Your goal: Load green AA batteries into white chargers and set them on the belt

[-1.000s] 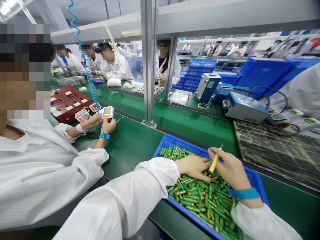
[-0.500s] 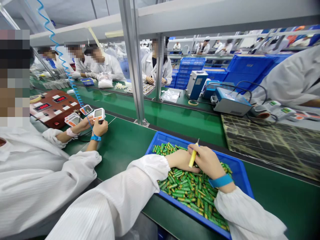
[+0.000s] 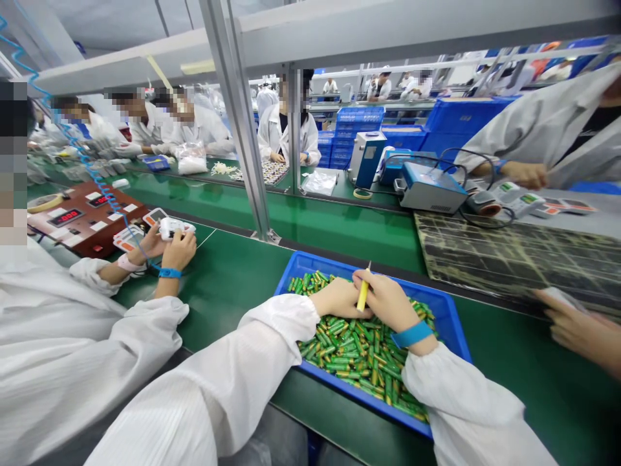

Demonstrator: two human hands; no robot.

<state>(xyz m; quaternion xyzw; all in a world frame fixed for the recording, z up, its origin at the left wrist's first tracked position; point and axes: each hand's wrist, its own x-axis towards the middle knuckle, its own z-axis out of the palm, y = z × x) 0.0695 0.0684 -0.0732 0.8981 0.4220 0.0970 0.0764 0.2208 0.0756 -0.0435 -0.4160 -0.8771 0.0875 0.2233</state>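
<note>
A blue plastic tray (image 3: 451, 323) on the green bench holds a heap of green batteries with gold-coloured ends (image 3: 356, 346). Over the heap, my left hand (image 3: 339, 298) reaches in from the left, its fingers mostly hidden behind my other hand. My right hand (image 3: 388, 301), with a blue wristband (image 3: 412, 334), is closed round a slim yellow pen-like tool (image 3: 362, 296). The tool's thin pointed tip faces up and away from me. Both hands meet above the batteries; whether the left one holds anything is hidden.
At left, a co-worker's hands (image 3: 177, 249) hold a small white device beside a brown test box (image 3: 82, 220). A metal post (image 3: 242, 123) stands beyond the tray. At right, another person's hand (image 3: 582, 330) reaches in near a dark, scuffed mat (image 3: 509, 259).
My view has shifted slightly right. My hands stay together above the batteries, the yellow tool still in the right. Another person's hand has entered at right, and the left co-worker's device has turned.
</note>
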